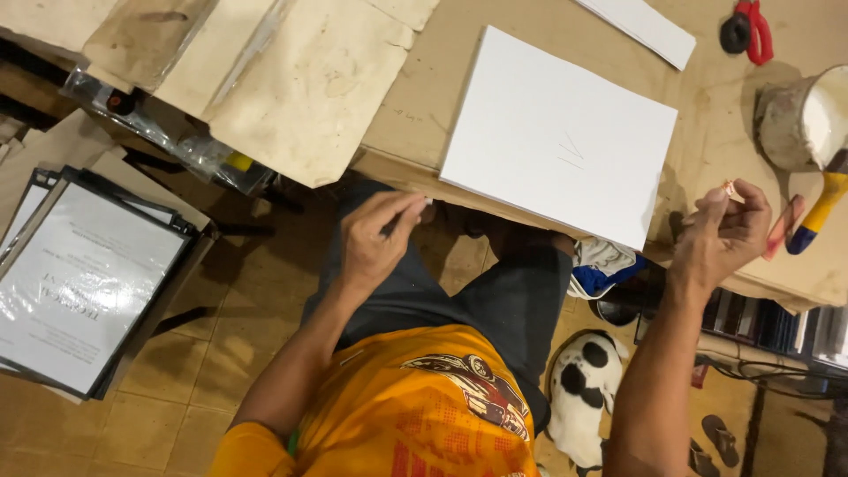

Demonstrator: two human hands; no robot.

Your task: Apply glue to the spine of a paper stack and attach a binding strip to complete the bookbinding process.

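Note:
My left hand is at the near edge of the brown-paper-covered table, fingers pinched on a thin pencil-like stick whose pale tip points right. My right hand is raised over the table's right part, thumb and fingers pinching a small pale orange piece. Between the hands lies a square white board with faint pencil strokes near its middle, its lower corner overhanging the table edge. Neither hand touches the board.
A white pot, a yellow-and-blue handled brush, red scissors and another white sheet lie at the right. Stained brown sheets lie top left. Black-framed printed sheets are stacked at left. A black-and-white dog lies on the floor.

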